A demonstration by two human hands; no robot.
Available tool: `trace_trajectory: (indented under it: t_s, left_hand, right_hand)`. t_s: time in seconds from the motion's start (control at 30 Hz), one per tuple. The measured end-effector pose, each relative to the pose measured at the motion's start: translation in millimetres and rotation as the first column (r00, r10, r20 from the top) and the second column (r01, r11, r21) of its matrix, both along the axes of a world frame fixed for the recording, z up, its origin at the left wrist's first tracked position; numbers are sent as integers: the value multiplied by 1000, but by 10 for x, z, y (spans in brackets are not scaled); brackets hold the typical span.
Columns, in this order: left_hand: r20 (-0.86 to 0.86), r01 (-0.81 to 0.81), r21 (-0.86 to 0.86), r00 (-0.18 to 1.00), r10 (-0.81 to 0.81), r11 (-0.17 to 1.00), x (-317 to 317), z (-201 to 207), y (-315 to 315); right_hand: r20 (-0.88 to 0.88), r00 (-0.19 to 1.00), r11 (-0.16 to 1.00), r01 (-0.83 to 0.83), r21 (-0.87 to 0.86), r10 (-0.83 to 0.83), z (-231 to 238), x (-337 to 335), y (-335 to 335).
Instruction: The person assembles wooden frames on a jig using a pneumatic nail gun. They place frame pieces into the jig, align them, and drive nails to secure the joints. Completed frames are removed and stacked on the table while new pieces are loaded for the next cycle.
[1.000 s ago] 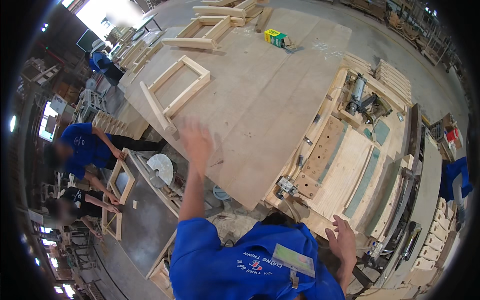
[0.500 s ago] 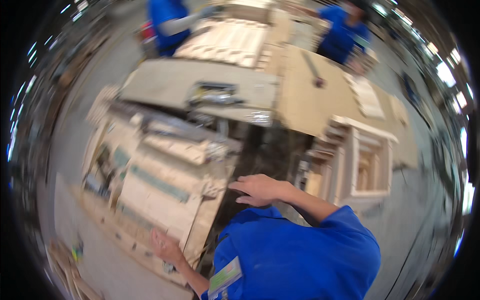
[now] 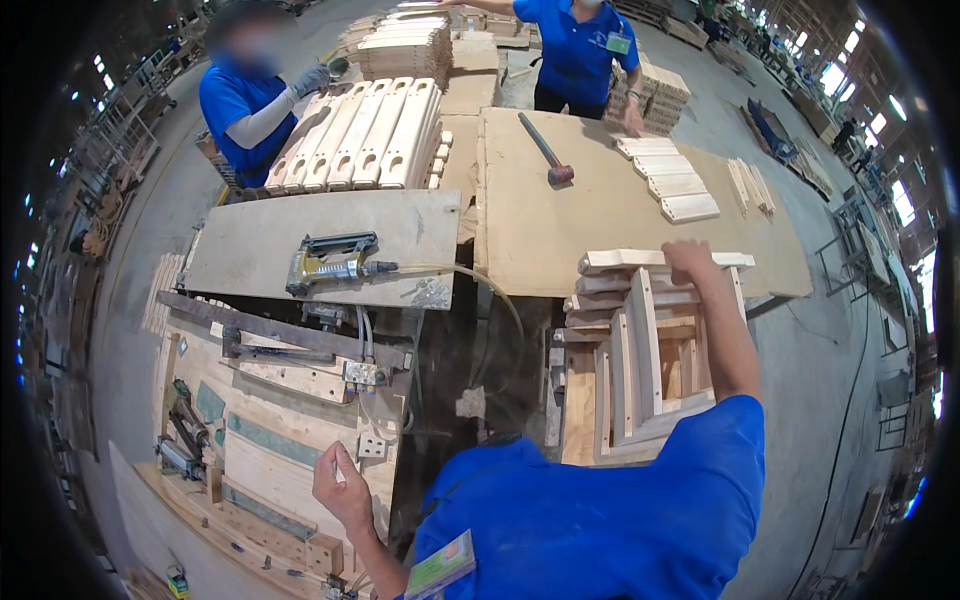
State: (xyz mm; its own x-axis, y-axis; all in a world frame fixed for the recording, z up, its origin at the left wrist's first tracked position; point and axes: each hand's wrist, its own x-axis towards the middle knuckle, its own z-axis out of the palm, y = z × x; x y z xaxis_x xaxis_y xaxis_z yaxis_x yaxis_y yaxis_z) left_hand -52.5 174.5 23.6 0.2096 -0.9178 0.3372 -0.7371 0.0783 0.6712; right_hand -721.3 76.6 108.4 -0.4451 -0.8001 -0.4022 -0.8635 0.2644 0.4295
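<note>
My right hand (image 3: 690, 260) is at the far rail of the top wooden frame (image 3: 648, 345) in a stack on my right, its fingers bent over the rail. My left hand (image 3: 345, 490) hovers over the near right part of a wooden jig (image 3: 280, 470) on my left. Its thumb stands apart from loosely curled fingers, and I see nothing held there. Green strips, a metal clamp cylinder (image 3: 180, 455) and a hammer (image 3: 275, 347) are on the jig.
A nail gun (image 3: 335, 265) with a hose lies on a grey board (image 3: 220, 240). A mallet (image 3: 550, 155) and pale wooden slats (image 3: 665, 180) lie on the cardboard-covered table (image 3: 520, 240). Two co-workers in blue stand beyond, near stacked wooden parts (image 3: 360, 135).
My right hand has moved from in front of my body, right and away, to the frame stack. My left hand has risen slightly off the jig's near edge. The view has turned.
</note>
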Motion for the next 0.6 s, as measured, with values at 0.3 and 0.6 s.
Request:
trace_trajectory:
  t_s: [0.3, 0.6]
  left_hand:
    - [-110, 22, 68, 994, -15, 997, 153, -318, -11]
    - [-222, 17, -77, 974, -33, 997, 289, 295, -13]
  right_hand:
    - [56, 991, 993, -121, 16, 120, 417, -218, -142]
    - [152, 834, 754, -382, -534, 530, 1973, 1632, -561]
